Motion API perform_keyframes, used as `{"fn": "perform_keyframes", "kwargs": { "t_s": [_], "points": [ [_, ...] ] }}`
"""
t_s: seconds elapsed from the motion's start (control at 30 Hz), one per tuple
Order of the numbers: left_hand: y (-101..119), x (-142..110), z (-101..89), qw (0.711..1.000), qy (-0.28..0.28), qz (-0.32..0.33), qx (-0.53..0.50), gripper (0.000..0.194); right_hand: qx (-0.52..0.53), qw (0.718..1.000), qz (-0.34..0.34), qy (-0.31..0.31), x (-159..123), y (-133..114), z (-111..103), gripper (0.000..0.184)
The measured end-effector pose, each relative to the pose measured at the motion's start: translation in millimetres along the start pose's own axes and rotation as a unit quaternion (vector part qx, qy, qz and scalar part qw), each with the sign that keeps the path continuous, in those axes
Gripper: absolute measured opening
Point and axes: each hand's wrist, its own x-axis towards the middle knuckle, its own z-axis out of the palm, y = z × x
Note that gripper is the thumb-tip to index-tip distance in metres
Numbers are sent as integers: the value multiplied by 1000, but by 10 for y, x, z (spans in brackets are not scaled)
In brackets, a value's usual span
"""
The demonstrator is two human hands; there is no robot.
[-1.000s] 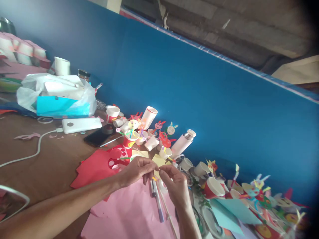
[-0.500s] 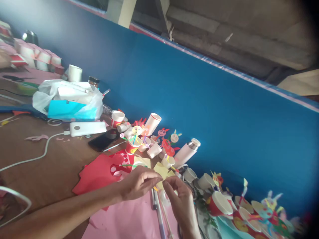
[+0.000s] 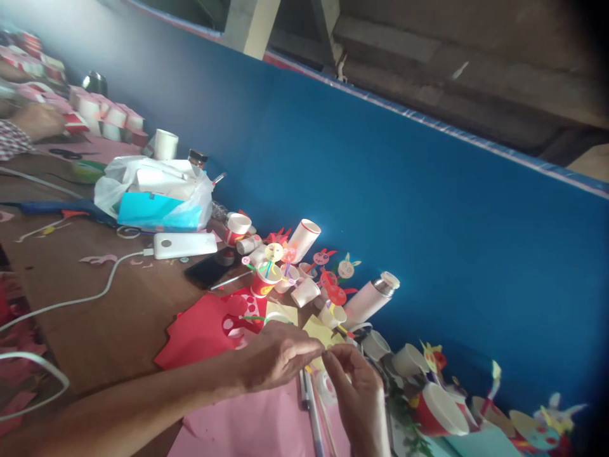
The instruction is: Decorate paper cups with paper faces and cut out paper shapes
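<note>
**Two hands pinched close over pink paper, among paper-cup crafts**

At the far left, a co-worker's hand and checked sleeve sit near a heap of red-and-white paper cups. On the wooden table, a white cable runs to a white power bank, with a black phone just beside it. Behind them stands a white plastic bag around a teal box.

Next comes red paper cut with round holes, then the left hand, reaching across pink paper with its fingers slightly curled. The right hand is drawn into a narrow pinch, its fingertips nearly meeting the left's — whether they hold anything is too small to tell. Yellow paper lies just behind the fingertips, and pens lie on the pink paper just below.

Beyond stand paper-cup figures with straws, a white flask and a red-and-white cup — all against a blue board.
</note>
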Motion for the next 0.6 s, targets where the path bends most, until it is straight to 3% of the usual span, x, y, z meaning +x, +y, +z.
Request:
{"fn": "perform_keyframes", "kwargs": {
  "t_s": [0.13,0.37,0.47,0.6],
  "points": [
    [-9,3,-31,1000,0,11,21,19,-8,1000,9,-11,-2,-56,-14,32],
    [-7,-2,-172,1000,-28,-12,-2,24,-57,997,-36,-28,-13,-143,-63,26],
    [-101,-13,-311,998,19,-60,-32,34,-67,996,-51,-34,2,-123,-89,28],
    [-447,-70,-593,981,58,-167,-73,36,-50,998,-28,-17,21,-105,-153,28]
  ]
}}
